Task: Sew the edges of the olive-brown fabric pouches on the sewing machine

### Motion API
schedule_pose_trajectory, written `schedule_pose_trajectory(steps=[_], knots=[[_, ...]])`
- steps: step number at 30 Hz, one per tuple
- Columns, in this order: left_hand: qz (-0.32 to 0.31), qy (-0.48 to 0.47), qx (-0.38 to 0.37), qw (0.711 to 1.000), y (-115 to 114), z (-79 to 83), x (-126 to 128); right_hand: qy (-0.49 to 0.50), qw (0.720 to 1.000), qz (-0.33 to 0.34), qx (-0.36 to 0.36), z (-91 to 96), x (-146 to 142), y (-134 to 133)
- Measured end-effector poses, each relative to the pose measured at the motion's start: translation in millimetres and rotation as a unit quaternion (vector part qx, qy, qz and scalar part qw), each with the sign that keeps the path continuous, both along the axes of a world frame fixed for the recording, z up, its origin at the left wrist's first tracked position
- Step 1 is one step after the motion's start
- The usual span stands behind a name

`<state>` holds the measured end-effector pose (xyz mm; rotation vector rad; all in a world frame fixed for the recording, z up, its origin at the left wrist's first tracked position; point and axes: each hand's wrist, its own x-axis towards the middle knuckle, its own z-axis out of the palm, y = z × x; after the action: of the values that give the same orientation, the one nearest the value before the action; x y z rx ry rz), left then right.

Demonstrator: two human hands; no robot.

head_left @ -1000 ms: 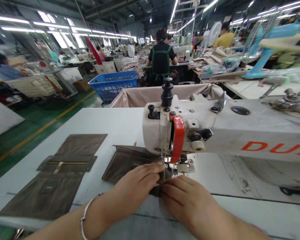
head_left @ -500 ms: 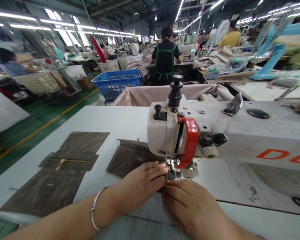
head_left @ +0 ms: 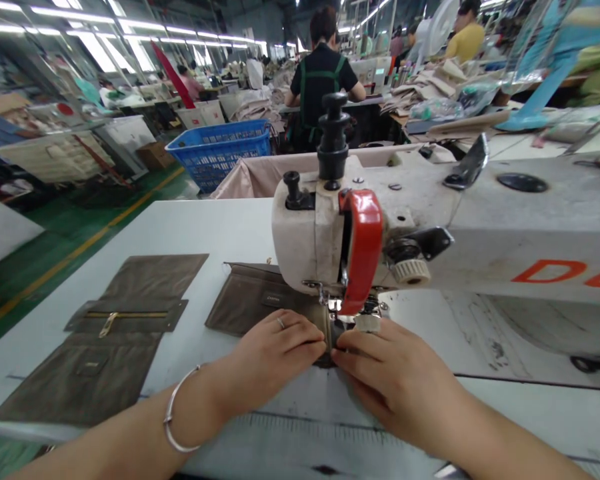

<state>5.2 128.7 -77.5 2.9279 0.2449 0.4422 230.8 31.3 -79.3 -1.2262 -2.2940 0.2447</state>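
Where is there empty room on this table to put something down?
Bare table lies behind the zipper panel, left of the sewing machine. A narrow strip runs between that panel and the brown piece. More room sits under the machine's arm. It is crowded beneath the machine's head, where left hand and right hand meet.

Matt brown cloth panel (head_left: 253, 303); sewing machine (head_left: 430, 227) of scuffed cream painted metal with a glossy red plastic guard (head_left: 363, 250); smooth pale surface (head_left: 220, 230); shiny metal bangle (head_left: 173, 417).
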Motion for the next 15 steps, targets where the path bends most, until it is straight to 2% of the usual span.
schedule_pose_trajectory(steps=[8,15], knots=[[-0.005,0.019,0.041,0.999,-3.0,-6.9,3.0,-0.011,1.000,-0.003,-0.002,-1.3,-3.5,-0.2],[0.001,-0.010,0.052,0.999,-3.0,-0.6,7.9,-0.004,1.000,-0.013,0.004,-4.0,-7.5,0.1]])
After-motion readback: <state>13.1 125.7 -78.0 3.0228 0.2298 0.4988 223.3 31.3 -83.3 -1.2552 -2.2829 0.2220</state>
